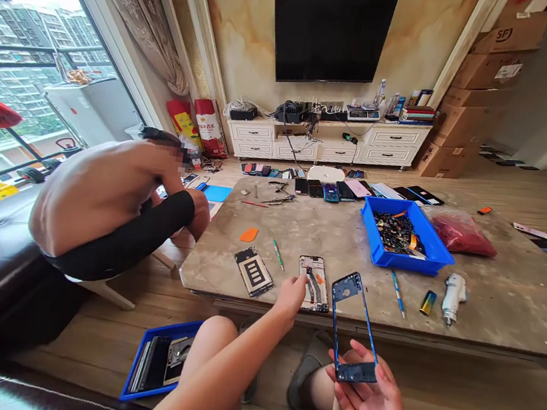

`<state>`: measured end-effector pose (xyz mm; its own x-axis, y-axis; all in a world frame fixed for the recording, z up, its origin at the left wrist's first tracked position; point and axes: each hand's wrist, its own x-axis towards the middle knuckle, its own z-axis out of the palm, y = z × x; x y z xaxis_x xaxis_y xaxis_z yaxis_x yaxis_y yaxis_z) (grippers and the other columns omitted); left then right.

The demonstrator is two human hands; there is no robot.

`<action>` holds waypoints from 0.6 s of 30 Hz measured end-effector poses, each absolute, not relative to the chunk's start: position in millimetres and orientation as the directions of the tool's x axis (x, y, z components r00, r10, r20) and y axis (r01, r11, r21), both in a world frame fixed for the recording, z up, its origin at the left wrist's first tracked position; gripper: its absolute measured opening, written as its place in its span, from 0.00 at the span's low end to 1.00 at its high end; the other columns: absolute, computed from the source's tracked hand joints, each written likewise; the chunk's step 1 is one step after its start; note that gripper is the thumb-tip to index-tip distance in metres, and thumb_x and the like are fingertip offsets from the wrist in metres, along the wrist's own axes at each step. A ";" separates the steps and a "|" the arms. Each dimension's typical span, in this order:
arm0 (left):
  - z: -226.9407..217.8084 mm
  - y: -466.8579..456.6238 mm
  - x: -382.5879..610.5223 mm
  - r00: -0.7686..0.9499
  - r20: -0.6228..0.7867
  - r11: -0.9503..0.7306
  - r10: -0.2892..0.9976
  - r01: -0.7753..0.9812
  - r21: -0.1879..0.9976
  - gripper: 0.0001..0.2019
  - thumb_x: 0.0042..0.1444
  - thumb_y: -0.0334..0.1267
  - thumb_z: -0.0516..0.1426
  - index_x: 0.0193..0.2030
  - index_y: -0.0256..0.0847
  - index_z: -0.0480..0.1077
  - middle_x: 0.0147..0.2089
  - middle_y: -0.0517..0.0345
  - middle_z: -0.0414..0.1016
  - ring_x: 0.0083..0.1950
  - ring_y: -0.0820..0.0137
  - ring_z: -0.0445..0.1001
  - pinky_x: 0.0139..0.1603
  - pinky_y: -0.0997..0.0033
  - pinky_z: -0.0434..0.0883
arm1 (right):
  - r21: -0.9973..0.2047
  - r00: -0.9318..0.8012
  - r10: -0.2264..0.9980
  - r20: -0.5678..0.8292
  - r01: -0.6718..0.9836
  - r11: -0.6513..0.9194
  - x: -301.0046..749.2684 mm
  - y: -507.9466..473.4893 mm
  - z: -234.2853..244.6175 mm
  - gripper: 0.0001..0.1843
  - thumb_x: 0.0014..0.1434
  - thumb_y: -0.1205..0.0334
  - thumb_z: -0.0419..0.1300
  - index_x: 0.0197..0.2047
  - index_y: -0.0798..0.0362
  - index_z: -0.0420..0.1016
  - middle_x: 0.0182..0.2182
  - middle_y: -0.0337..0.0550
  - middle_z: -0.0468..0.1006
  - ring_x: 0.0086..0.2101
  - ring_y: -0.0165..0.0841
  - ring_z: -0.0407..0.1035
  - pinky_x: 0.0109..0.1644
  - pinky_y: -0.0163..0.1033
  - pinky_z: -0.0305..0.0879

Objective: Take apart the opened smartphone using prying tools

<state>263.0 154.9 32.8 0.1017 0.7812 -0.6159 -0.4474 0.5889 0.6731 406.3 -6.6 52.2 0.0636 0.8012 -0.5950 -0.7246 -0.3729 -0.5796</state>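
Observation:
My right hand (374, 393) holds a blue phone mid-frame (370, 332) by its lower end, tilted upright in front of the table edge; its middle is an open window. My left hand (292, 295) is closed at the left edge of an opened phone (318, 277) lying on the table, its inner parts and dark flex cables showing. The fingertips on the far side are partly hidden. Left of that hand lies another phone part (253, 272) with black strips on a pale plate. A green pen-like tool (278, 254) and an orange pick (249, 234) are beyond it.
A blue bin (374, 242) of small parts stands right of centre, beside a red bag (466, 234). A blue pen-like tool (399, 294), a battery-like cylinder (427, 302) and a white power tool (453, 299) lie rightward. Another person (102, 203) crouches at left. Below is a blue tray (130, 374).

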 end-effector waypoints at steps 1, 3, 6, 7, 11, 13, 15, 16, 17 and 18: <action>35.1 141.9 258.8 0.072 -0.649 0.607 0.758 -0.441 0.661 0.18 0.66 0.46 0.59 0.56 0.38 0.70 0.54 0.49 0.73 0.49 0.62 0.76 0.48 0.56 0.77 | -0.597 0.033 0.815 -0.578 -0.698 -0.396 399.2 -5.8 51.1 0.53 0.47 0.35 0.73 0.69 0.47 0.58 0.48 0.52 0.81 0.45 0.42 0.78 0.45 0.39 0.73; 39.6 117.7 251.6 0.039 -0.695 0.635 0.718 -0.448 0.630 0.17 0.66 0.47 0.58 0.54 0.37 0.70 0.50 0.50 0.74 0.44 0.65 0.76 0.43 0.60 0.77 | -0.647 -0.036 0.835 -0.548 -0.615 -0.451 384.7 -3.9 46.8 0.52 0.50 0.34 0.71 0.70 0.46 0.57 0.52 0.51 0.79 0.47 0.42 0.77 0.49 0.41 0.73; 44.6 95.0 241.3 -0.041 -0.680 0.572 0.732 -0.505 0.647 0.14 0.67 0.45 0.57 0.52 0.36 0.71 0.45 0.53 0.75 0.38 0.69 0.75 0.37 0.66 0.76 | -0.781 -0.031 0.864 -0.502 -0.413 -0.468 366.1 0.6 33.9 0.45 0.54 0.29 0.65 0.67 0.43 0.63 0.62 0.47 0.71 0.56 0.44 0.71 0.51 0.42 0.75; 45.2 91.8 236.8 -0.086 -0.667 0.536 0.740 -0.522 0.663 0.13 0.67 0.43 0.58 0.52 0.36 0.70 0.45 0.54 0.74 0.37 0.70 0.74 0.36 0.67 0.76 | -0.835 0.009 0.882 -0.472 -0.327 -0.443 361.2 3.0 28.1 0.44 0.54 0.28 0.63 0.66 0.43 0.66 0.64 0.46 0.69 0.59 0.45 0.69 0.51 0.42 0.75; 40.0 94.6 210.9 -0.242 -0.617 0.436 0.749 -0.522 0.733 0.12 0.66 0.37 0.58 0.54 0.37 0.69 0.46 0.54 0.73 0.38 0.70 0.75 0.37 0.67 0.77 | -0.949 0.142 0.972 -0.186 0.229 -0.215 345.2 22.7 5.7 0.35 0.62 0.32 0.53 0.57 0.52 0.76 0.53 0.52 0.79 0.48 0.43 0.77 0.47 0.40 0.76; 33.8 102.2 195.1 -0.286 -0.589 0.421 0.756 -0.476 0.772 0.12 0.66 0.37 0.59 0.54 0.37 0.69 0.46 0.54 0.74 0.39 0.70 0.75 0.38 0.66 0.78 | -0.884 0.128 0.990 -0.052 0.455 -0.106 335.9 41.6 -1.4 0.32 0.66 0.38 0.48 0.53 0.55 0.78 0.47 0.53 0.81 0.40 0.41 0.79 0.44 0.41 0.75; 26.0 113.1 178.8 -0.327 -0.558 0.422 0.763 -0.401 0.813 0.12 0.65 0.38 0.59 0.53 0.37 0.70 0.46 0.54 0.74 0.39 0.70 0.75 0.37 0.67 0.78 | -0.832 0.110 0.993 0.034 0.553 -0.032 324.4 67.3 -5.6 0.30 0.67 0.44 0.46 0.48 0.56 0.80 0.44 0.55 0.81 0.40 0.43 0.77 0.47 0.44 0.73; 21.6 119.8 170.8 -0.346 -0.542 0.426 0.766 -0.358 0.831 0.12 0.65 0.38 0.60 0.53 0.37 0.70 0.46 0.54 0.74 0.39 0.70 0.75 0.37 0.67 0.77 | -0.814 0.097 0.993 0.068 0.581 -0.001 318.0 82.1 -7.3 0.28 0.67 0.46 0.46 0.45 0.56 0.81 0.42 0.56 0.80 0.42 0.44 0.76 0.48 0.45 0.71; 16.9 127.0 163.0 -0.363 -0.527 0.432 0.768 -0.314 0.845 0.12 0.65 0.39 0.60 0.53 0.36 0.70 0.46 0.54 0.75 0.39 0.69 0.75 0.38 0.66 0.77 | -0.791 0.075 0.992 0.099 0.610 0.033 311.3 97.6 -9.2 0.27 0.67 0.49 0.46 0.42 0.57 0.82 0.39 0.55 0.79 0.42 0.45 0.75 0.49 0.46 0.70; 12.0 134.6 155.3 -0.376 -0.516 0.441 0.770 -0.271 0.856 0.12 0.65 0.40 0.60 0.52 0.36 0.71 0.46 0.53 0.75 0.39 0.69 0.76 0.39 0.65 0.78 | -0.769 0.050 0.991 0.127 0.636 0.066 304.7 113.1 -11.5 0.25 0.67 0.52 0.46 0.40 0.57 0.82 0.37 0.55 0.78 0.40 0.44 0.74 0.48 0.47 0.69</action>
